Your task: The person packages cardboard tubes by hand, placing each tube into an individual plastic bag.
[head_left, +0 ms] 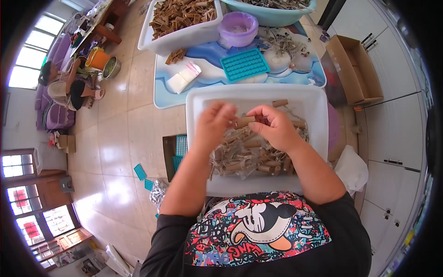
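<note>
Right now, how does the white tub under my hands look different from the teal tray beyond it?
The white tub has raised walls; the teal tray looks thin and flat. The tub is clearly larger, the tray much smaller. The tub holds brown tubes and clear plastic, while none lie on the tray, which shows rows of small shapes. Both are roughly rectangular.

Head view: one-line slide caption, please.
Right hand holds a brown tube over a white tub of similar tubes, blurred left hand alongside.
</note>
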`<state>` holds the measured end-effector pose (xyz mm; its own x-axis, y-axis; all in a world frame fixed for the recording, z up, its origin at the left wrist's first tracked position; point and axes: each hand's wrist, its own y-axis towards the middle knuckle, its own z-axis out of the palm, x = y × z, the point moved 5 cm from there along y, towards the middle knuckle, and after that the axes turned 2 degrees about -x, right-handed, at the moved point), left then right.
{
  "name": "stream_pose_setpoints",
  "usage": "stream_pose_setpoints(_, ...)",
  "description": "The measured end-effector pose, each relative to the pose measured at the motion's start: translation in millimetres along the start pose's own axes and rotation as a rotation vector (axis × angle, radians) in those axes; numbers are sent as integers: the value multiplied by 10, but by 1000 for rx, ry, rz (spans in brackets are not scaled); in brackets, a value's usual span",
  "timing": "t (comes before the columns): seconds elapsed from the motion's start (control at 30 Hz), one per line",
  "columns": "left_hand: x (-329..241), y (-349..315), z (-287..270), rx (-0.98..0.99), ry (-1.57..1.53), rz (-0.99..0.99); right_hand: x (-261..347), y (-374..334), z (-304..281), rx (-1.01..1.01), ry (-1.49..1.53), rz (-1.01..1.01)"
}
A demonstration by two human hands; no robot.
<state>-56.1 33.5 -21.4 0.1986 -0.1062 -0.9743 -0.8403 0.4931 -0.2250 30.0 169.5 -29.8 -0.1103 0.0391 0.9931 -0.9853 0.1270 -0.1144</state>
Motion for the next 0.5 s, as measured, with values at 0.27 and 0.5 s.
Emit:
stream_pose_setpoints(0.27, -75, 1012, -1690, -631, 799, -206, 24, 10, -24, -35, 111, -7)
stream_pose_setpoints(0.5, 235, 1373, -1822, -475, 1028, -104, 5, 12, -24, -60, 138, 17)
